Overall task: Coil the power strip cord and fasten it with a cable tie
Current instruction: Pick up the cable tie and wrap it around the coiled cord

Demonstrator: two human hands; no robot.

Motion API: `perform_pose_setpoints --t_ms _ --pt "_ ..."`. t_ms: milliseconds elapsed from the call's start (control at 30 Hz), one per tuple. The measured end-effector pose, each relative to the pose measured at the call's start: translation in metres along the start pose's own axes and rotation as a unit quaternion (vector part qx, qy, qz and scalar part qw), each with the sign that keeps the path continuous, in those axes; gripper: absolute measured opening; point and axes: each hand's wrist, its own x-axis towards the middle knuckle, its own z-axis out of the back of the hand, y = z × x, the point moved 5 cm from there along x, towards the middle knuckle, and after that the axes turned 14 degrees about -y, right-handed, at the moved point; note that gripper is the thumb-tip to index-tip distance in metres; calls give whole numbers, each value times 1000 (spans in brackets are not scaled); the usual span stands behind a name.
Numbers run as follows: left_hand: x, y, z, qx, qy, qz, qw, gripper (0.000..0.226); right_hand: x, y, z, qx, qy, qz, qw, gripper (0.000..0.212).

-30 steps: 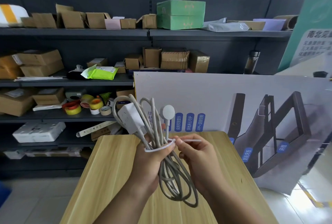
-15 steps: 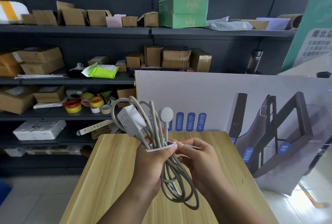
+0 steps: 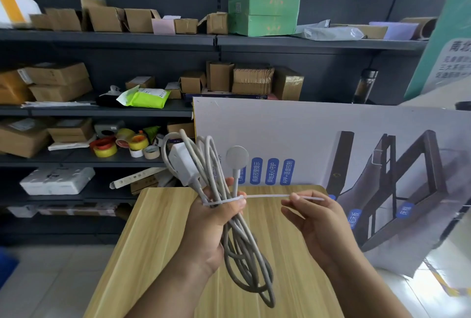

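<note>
Dark metal shelving (image 3: 163, 39) fills the back of the room, stacked with cardboard boxes (image 3: 107, 20), a green box (image 3: 263, 13) and rolls of tape (image 3: 119, 145). In front of it stands a wooden table (image 3: 158, 236), and a large printed board (image 3: 331, 144) leans behind the table's far edge.

Above the tabletop, the left hand (image 3: 214, 223) is closed around the middle of the coiled cord (image 3: 244, 261), holding the bundle upright. The grey loops hang below the fist, while more loops, the white power strip body (image 3: 182, 163) and a round white plug (image 3: 237, 157) stick out above it. A white cable tie (image 3: 257, 197) circles the bundle just above the left fingers, sitting close against the strands.

The right hand (image 3: 316, 220) pinches the tie's free tail between thumb and fingertips, and the tail runs almost level from the bundle out to that hand. Half a second ago the right hand was pressed close beside the left, with only a short stub of tail showing past it; now it has drawn well away to the right, and a long stretch of tail is exposed between the two hands. The loop around the cord looks smaller than in the earlier frames, where it stood out loosely from the left fingers. The left hand's grip and the bundle's place over the table are much as before.
</note>
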Motion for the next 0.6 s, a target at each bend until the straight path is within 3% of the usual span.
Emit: perform_pose_setpoints --t_ms 367,600 --pt "-2 -4 -15 -49 80 80 992 23 0 2 -12 163 24 -95 982 22" --pt "-1 -2 -16 -59 70 82 992 17 4 8 -7 175 -25 -58 983 26"
